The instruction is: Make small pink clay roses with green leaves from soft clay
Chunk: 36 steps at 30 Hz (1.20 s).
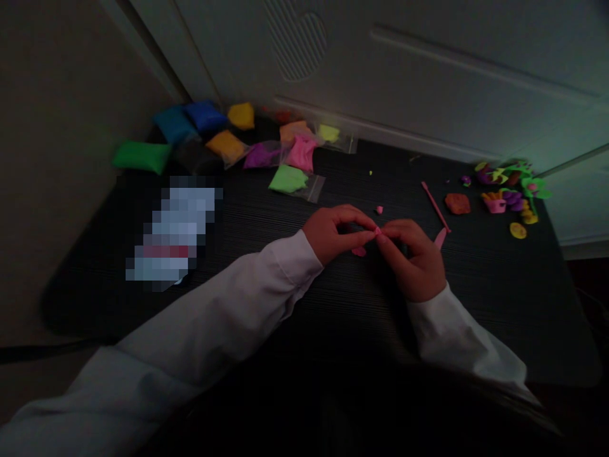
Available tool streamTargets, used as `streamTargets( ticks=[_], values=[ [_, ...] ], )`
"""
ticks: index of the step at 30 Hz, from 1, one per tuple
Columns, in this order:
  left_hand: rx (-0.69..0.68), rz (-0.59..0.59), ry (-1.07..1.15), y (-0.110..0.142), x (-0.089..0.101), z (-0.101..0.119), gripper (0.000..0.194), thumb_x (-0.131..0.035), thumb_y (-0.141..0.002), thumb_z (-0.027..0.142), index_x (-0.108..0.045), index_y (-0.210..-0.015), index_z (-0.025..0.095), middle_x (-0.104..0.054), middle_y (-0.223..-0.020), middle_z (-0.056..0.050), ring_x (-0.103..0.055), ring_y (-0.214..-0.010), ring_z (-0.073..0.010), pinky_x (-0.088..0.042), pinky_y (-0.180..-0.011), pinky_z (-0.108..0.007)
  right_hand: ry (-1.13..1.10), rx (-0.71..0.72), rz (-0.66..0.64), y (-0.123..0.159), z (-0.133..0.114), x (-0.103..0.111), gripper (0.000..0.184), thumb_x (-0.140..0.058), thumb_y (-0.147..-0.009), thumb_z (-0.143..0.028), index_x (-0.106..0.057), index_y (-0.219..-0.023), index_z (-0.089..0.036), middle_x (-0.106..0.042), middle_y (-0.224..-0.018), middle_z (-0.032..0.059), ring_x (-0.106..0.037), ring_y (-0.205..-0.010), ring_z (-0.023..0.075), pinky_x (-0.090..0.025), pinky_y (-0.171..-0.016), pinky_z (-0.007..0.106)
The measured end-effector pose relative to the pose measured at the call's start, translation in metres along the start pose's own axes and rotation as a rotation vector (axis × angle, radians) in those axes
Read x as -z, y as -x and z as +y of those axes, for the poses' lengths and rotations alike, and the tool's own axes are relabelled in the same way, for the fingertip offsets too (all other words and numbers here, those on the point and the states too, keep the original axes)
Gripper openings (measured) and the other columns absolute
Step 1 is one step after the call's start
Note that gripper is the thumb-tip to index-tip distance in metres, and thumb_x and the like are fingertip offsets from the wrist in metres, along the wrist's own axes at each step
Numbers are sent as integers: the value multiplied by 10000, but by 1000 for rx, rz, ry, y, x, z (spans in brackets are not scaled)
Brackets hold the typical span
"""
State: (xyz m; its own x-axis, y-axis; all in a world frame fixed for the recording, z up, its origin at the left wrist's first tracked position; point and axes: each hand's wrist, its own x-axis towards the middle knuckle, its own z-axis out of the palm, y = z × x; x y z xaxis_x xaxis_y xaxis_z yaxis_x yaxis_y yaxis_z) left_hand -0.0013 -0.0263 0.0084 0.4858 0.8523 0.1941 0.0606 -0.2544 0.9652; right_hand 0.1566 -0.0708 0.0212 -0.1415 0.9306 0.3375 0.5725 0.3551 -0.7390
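Between the fingertips of my left hand (pixel 337 233) and my right hand (pixel 413 257) is a small piece of pink modelling clay (pixel 377 231). Both hands pinch it, thumb against forefinger, over the middle of the dark table. Just beyond the fingers lies a small pink clay lump (pixel 379 209). A flat pink clay piece (pixel 359 252) rests below my left fingertips, partly covered. Behind my right hand a pink tool with a flat blade (pixel 441 238) shows in part, and a thin pink stick tool (pixel 435 206) lies farther off.
Bags of coloured clay, among them a green one (pixel 143 157) and a pink one (pixel 302 152), line the table's back left. A blurred-out pale object (pixel 176 231) lies at left. Finished clay figures (pixel 516 190) and a reddish-brown lump (pixel 457 203) sit at right. A white panel (pixel 428 95) rises behind.
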Motion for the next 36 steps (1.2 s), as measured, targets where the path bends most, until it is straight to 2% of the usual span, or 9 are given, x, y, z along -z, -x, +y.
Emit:
streamTargets(
  ticks=[6,8,11,14,19,23,30,36],
  values=[
    [37,49,28,-1,1,-1,133,-570,-681,236,-610,-754,132,-600,-769,-21,-555,-690,-93,-449,-640,-235,46,27,-39,1,-3,1,159,-469,-763,-211,-581,-876,-223,-555,-855,29,-521,-822,152,-421,-724,341],
    [96,61,117,-2,1,0,139,-582,-669,241,-596,-743,125,-607,-740,-15,-559,-668,-87,-453,-630,-232,115,39,9,2,-2,1,193,-505,-738,-227,-566,-921,-225,-562,-851,29,-520,-797,159,-422,-709,347],
    [182,51,299,-2,-1,0,146,-613,-635,215,-556,-726,116,-618,-701,-6,-579,-661,-89,-466,-631,-234,214,110,66,4,1,1,355,-562,-694,-240,-516,-1046,-245,-567,-909,38,-517,-818,178,-415,-729,373],
    [239,21,473,-2,-3,-2,220,-630,-602,152,-495,-775,137,-620,-661,20,-592,-616,-90,-478,-585,-229,285,212,53,5,5,1,413,-574,-690,-223,-498,-1092,-281,-566,-948,39,-516,-868,188,-405,-753,381],
    [275,-72,630,-2,-4,-5,355,-631,-589,89,-467,-895,162,-622,-638,41,-582,-533,-77,-488,-556,-229,304,268,83,6,7,2,322,-575,-693,-183,-565,-998,-287,-598,-865,14,-538,-809,160,-419,-725,346],
    [301,-65,668,-3,-3,-7,273,-618,-613,111,-510,-861,154,-633,-701,19,-595,-611,-89,-486,-575,-233,238,249,140,7,5,2,245,-583,-684,-174,-590,-910,-268,-614,-811,2,-554,-767,147,-425,-727,341],
    [299,-65,644,-4,-2,-6,182,-584,-670,175,-537,-843,142,-642,-731,-14,-593,-681,-99,-450,-592,-228,210,178,144,6,2,2,105,-613,-654,-200,-574,-751,-210,-604,-741,9,-554,-745,151,-429,-706,338],
    [319,-73,665,-5,-1,-5,162,-589,-663,170,-558,-816,125,-625,-694,-6,-570,-641,-73,-421,-571,-200,226,130,156,8,1,3,66,-537,-718,-212,-573,-771,-196,-603,-725,11,-552,-691,138,-440,-651,312]
  ],
)
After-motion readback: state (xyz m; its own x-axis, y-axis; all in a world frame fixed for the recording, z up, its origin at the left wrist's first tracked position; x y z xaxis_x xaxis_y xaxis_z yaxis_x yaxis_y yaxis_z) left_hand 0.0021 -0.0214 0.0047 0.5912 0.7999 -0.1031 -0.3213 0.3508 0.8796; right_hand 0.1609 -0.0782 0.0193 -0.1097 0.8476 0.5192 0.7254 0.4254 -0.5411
